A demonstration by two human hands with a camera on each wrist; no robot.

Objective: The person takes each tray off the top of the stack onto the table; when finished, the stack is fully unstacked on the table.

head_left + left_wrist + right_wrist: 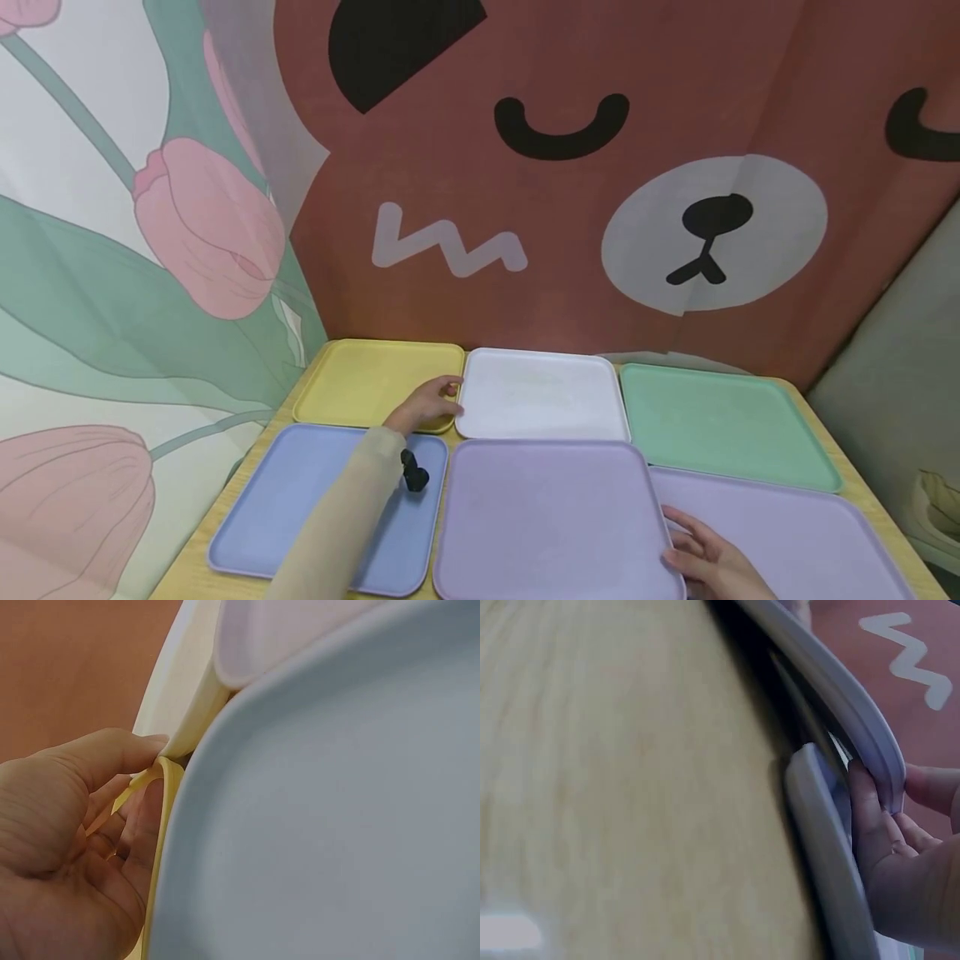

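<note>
My left hand (pixel 427 402) reaches over the yellow tray (pixel 375 379). Its thumb and forefinger, spread apart, touch the left edge of the white tray (pixel 543 396) near the front corner. In the left wrist view the thumb lies at that corner, and the other fingers bend behind the yellow rim. At the front, my right hand (pixel 716 562) holds the right edge of the middle purple tray (pixel 551 521). The right wrist view shows thumb and fingers pinching its rim (pixel 881 761), which is raised above the neighbouring purple tray (pixel 825 847).
A blue tray (pixel 262 500) lies front left under my left forearm, with a small black device (pixel 414 472) at the wrist. Another purple tray (pixel 787 533) lies front right, a green tray (pixel 727 425) back right. The wooden table (pixel 855 467) meets a bear-printed backdrop (pixel 562 308).
</note>
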